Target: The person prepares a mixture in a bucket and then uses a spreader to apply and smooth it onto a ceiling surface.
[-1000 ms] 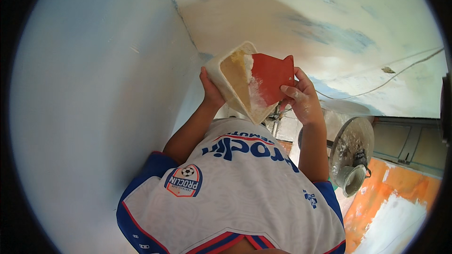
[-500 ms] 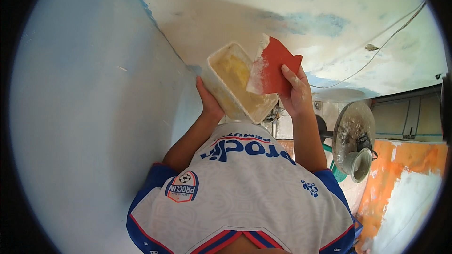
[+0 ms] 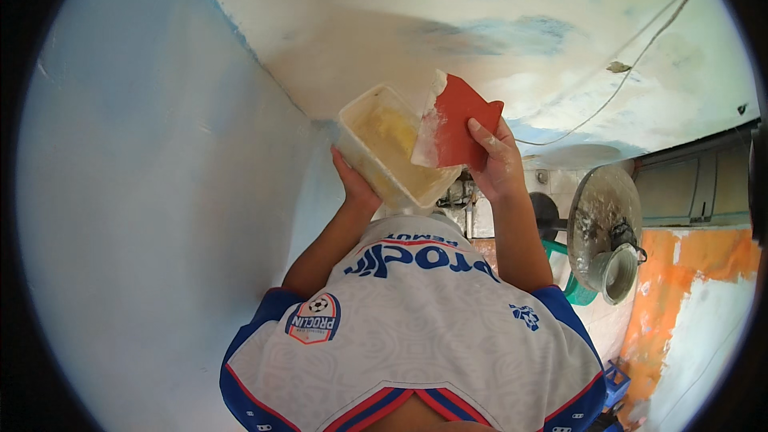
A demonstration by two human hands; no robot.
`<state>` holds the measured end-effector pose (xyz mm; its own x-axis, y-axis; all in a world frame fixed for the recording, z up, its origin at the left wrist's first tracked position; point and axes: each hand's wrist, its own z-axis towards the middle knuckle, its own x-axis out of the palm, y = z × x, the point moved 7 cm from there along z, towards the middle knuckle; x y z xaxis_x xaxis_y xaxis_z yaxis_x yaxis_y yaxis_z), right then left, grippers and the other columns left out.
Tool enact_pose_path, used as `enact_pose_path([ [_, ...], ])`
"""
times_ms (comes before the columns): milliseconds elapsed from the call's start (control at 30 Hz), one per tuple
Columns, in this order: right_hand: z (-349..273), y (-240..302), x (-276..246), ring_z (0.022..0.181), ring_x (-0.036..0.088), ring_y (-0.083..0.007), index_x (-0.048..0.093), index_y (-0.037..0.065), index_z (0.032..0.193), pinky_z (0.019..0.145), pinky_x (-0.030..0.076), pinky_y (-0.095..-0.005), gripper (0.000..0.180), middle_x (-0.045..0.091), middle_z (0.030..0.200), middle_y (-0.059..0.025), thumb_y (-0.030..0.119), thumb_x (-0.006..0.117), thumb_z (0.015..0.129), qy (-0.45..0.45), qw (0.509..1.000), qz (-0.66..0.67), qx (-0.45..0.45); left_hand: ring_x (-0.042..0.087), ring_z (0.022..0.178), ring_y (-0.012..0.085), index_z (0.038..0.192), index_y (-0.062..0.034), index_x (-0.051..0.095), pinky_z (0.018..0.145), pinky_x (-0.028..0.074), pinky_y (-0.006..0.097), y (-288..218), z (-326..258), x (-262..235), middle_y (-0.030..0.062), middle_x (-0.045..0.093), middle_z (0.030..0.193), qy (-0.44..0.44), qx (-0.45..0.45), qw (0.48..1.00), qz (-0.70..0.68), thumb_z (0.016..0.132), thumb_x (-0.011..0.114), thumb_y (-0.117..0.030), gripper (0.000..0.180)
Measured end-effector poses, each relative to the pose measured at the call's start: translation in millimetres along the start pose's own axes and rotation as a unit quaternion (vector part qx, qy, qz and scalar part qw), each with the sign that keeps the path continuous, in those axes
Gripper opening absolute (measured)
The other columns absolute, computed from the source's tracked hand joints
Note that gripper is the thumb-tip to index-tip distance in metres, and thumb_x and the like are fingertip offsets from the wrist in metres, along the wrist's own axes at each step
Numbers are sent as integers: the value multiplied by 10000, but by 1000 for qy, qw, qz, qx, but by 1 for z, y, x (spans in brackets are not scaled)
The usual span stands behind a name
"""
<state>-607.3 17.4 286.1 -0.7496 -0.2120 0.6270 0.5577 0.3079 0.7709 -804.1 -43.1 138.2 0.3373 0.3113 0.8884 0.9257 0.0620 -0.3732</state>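
Note:
My left hand (image 3: 356, 182) grips a whitish rectangular plastic tub (image 3: 358, 138) by its left side and underside. The tub is tilted, and a thin layer of pale paste with a yellowish patch (image 3: 392, 130) coats its inside. In my right hand (image 3: 498, 162) is a red putty scraper (image 3: 462, 120), pinched between the thumb on top and fingers hidden beneath. White paste is smeared along the scraper's left edge, which overlaps the tub's right rim. Whether the two touch, I cannot tell. White residue marks my right thumb and fingers.
A pale blue wall (image 3: 152, 192) stands close on the left, meeting a patchy white-blue wall (image 3: 512, 0) ahead. A cable (image 3: 632, 72) hangs across that wall. At right are a paste-spattered round stool (image 3: 588, 216), a metal pot (image 3: 618, 276), a green container (image 3: 578, 292) and an orange-white surface (image 3: 656, 304).
Tub and scraper have shifted slightly left and downward in the picture, together with both hands. The surroundings have also moved a little as the view turned. Both grips are the same.

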Motion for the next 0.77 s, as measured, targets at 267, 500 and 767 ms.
enact_pose_path([
  [267, 3, 41, -45, 1093, 661, -198, 550, 10, 1293, 963, 549, -349, 325, 655, 1228, -104, 110, 632, 995, -120, 983, -16, -139, 396, 1440, 321, 1573, -217, 324, 1175, 354, 500, 20, -7, -13, 67, 392, 1586, 1, -21, 999, -25, 936, 227, -804, 871],
  [500, 12, 87, -73, 956, 615, -136, 619, -27, 1150, 870, 503, -304, 239, 673, 1077, -93, 181, 586, 1036, -254, 859, -185, -403, 410, 1428, 317, 1564, -207, 336, 1165, 366, 498, 28, -11, -33, 74, 401, 1577, -25, -18, 999, -16, 947, 241, -790, 854],
  [767, 29, 104, -57, 1052, 631, -284, 581, 104, 1433, 891, 508, -369, 428, 667, 1281, -134, 126, 594, 1006, -393, 628, -453, -496, 392, 1444, 326, 1582, -234, 307, 1180, 341, 514, 25, -20, -39, 69, 377, 1598, -11, -1, 1000, 26, 946, 234, -789, 848],
])
